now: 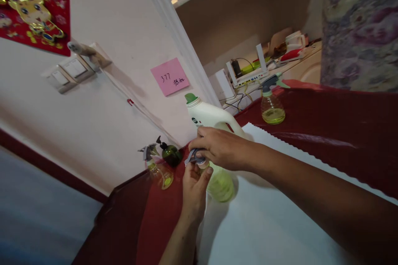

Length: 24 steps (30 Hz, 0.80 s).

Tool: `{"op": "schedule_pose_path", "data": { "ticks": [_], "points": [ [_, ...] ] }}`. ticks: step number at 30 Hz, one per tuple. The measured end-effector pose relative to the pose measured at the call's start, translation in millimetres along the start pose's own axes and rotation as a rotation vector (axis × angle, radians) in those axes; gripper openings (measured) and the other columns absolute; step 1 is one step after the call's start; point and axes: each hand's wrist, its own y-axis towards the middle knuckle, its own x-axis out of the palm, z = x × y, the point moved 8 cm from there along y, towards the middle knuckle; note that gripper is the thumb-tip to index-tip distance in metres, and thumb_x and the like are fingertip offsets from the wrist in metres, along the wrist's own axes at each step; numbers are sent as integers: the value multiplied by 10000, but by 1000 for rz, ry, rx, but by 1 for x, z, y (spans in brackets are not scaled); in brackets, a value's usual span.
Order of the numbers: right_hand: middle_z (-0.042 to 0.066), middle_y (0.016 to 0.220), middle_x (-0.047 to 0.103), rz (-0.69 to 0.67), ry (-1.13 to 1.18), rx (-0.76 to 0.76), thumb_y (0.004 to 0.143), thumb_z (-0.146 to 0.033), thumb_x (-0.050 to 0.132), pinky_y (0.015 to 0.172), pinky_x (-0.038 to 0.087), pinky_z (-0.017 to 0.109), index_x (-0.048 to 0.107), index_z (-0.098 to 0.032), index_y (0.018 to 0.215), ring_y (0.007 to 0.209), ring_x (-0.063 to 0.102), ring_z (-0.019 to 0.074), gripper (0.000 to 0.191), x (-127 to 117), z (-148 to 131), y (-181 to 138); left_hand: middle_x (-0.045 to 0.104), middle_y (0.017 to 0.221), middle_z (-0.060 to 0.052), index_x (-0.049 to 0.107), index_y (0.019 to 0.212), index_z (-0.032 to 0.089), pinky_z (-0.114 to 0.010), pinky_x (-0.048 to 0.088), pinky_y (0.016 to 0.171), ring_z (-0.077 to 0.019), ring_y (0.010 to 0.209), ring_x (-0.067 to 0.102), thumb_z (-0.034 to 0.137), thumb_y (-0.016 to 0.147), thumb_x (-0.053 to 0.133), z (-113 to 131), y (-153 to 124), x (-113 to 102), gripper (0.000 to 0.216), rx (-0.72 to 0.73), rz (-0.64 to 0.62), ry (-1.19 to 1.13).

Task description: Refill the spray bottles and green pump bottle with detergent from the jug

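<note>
A clear spray bottle (221, 186) with pale yellow-green liquid stands slightly tilted on the white sheet (261, 215). My right hand (219, 147) grips its grey spray head (195, 156) from above, fingers wrapped over the top. Around the neck, just under the head, the fingers and thumb of my left hand (195, 182) are closed. Whether the head is fully seated on the neck cannot be made out behind my fingers. Right behind my hands is a large white jug (208, 112) with a handle and a green spout, partly covered by my right hand.
To the left, another spray bottle (160, 174) and a dark green pump bottle (171, 155) stand by the wall. A third spray bottle (273, 109) is on the red tabletop (342, 132) at the right. Behind are a white router (248, 75) and cables. A pink note (170, 76) sticks to the wall.
</note>
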Motion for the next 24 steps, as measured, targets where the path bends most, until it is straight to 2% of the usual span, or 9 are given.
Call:
{"op": "schedule_pose_path", "data": {
  "ticks": [5, 10, 15, 21, 24],
  "points": [
    [24, 903, 529, 0, -41, -1, 958, -231, 625, 611, 275, 268, 752, -232, 1007, 767, 490, 150, 136, 1, -3, -1, 738, 1045, -41, 627, 988, 224, -359, 518, 981, -250, 1150, 675, 366, 732, 883, 4, -1, 1, 389, 20, 1, -55],
    [35, 908, 529, 7, -72, -14, 940, -214, 630, 613, 287, 275, 747, -223, 997, 769, 490, 160, 131, 5, -5, 0, 736, 1141, -63, 642, 1089, 220, -387, 512, 1004, -239, 1139, 672, 380, 773, 857, 9, 1, 0, 414, 40, 47, -27],
    [35, 912, 526, 17, -93, -23, 956, -226, 609, 619, 284, 285, 746, -221, 1010, 778, 486, 166, 148, 4, -7, -2, 737, 1179, -77, 691, 1092, 208, -385, 478, 1025, -246, 1167, 653, 393, 809, 828, 8, 3, -6, 365, 56, 34, 12],
    [53, 951, 557, 20, -125, -28, 961, -203, 592, 662, 305, 293, 741, -215, 1075, 839, 517, 184, 188, 5, -7, -3, 758, 1087, -111, 745, 977, 164, -392, 455, 998, -263, 1091, 658, 513, 901, 703, -10, 8, -19, 359, -13, -98, 49],
    [51, 937, 550, 21, -144, -32, 958, -200, 597, 669, 306, 293, 739, -211, 1058, 827, 509, 181, 174, 5, -9, -3, 753, 1074, -111, 738, 987, 162, -400, 459, 992, -275, 1105, 653, 523, 872, 733, -7, 9, -18, 380, -10, -116, -2]
  ]
}}
